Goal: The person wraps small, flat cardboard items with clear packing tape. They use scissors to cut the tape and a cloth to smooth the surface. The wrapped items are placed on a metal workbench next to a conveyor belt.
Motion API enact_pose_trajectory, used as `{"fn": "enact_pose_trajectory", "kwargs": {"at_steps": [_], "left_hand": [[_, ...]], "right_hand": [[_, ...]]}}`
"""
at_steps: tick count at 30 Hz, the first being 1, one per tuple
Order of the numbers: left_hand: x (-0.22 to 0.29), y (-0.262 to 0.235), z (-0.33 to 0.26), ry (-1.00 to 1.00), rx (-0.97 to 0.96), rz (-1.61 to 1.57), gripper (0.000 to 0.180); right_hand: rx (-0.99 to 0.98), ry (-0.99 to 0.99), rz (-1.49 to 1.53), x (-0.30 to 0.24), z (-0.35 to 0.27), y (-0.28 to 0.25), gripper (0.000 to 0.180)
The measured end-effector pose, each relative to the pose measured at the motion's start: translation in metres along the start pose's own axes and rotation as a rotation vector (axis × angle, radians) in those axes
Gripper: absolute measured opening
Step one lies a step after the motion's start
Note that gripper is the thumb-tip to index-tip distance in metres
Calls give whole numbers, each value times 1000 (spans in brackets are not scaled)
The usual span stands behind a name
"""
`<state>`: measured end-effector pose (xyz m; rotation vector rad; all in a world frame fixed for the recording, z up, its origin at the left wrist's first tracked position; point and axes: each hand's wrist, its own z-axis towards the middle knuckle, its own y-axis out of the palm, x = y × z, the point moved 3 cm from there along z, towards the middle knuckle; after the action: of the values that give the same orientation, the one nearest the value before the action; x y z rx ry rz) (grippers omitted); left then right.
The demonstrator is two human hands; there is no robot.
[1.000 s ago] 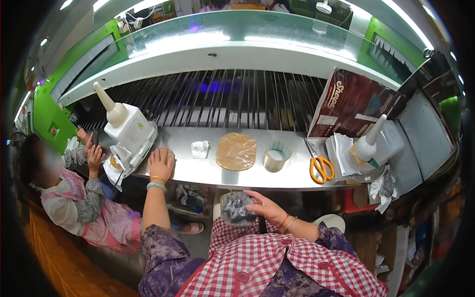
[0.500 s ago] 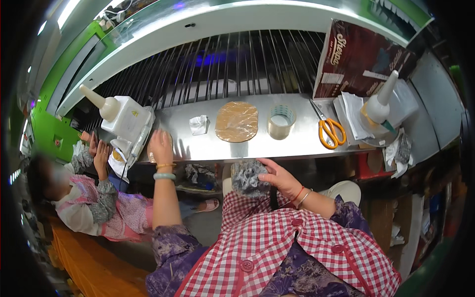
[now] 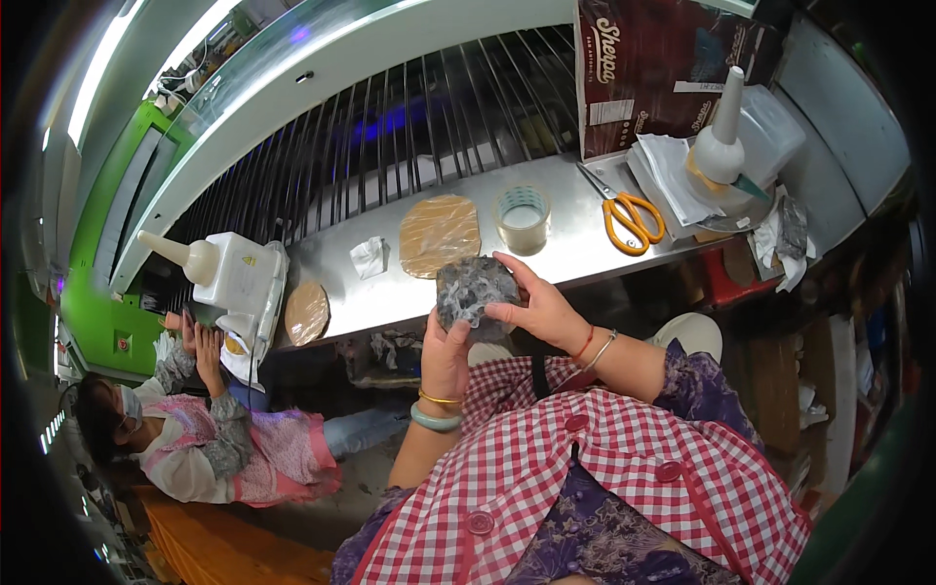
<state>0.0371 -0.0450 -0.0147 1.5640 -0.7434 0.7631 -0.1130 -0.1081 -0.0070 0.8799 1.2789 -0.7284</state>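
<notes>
A dark grey piece with whitish mottling [image 3: 475, 292], flat and roughly squarish, is held between both hands at the bench's front edge; its exact kind I cannot make out. My left hand [image 3: 447, 359] grips its lower left side, the thumb near the lower edge. My right hand [image 3: 546, 310] pinches its right side, thumb on the face and fingers at the upper edge. Just beyond it lies a rounded brown pad with a shiny film [image 3: 440, 235]. Close by on the metal bench [image 3: 370, 297] stands a roll of clear tape [image 3: 523, 219].
Orange-handled scissors [image 3: 632, 222] and a white nozzle bottle [image 3: 720, 146] are at the right, before a maroon box [image 3: 663, 68]. Crumpled white paper [image 3: 369, 257], a smaller brown pad [image 3: 307, 313] and another nozzle bottle [image 3: 234, 273] lie leftward. A masked co-worker [image 3: 234, 448] sits at far left.
My left hand has left the small brown pad at the bench's left and moved right to grip the grey piece. My right hand has raised that piece slightly. The view has shifted.
</notes>
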Motion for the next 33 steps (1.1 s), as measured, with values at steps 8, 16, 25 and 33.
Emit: {"fn": "enact_pose_trajectory", "kwargs": {"at_steps": [8, 16, 25, 33], "left_hand": [[11, -10, -4, -15, 63, -49, 59], [17, -57, -44, -63, 205, -12, 55], [52, -76, -39, 173, 201, -35, 55], [82, -86, 51, 235, 52, -263, 52]], "right_hand": [[176, -211, -474, -28, 23, -29, 33], [165, -571, -874, -26, 70, 3, 22], [75, -345, -1182, 24, 139, 30, 19], [87, -263, -914, 21, 119, 31, 14]]}}
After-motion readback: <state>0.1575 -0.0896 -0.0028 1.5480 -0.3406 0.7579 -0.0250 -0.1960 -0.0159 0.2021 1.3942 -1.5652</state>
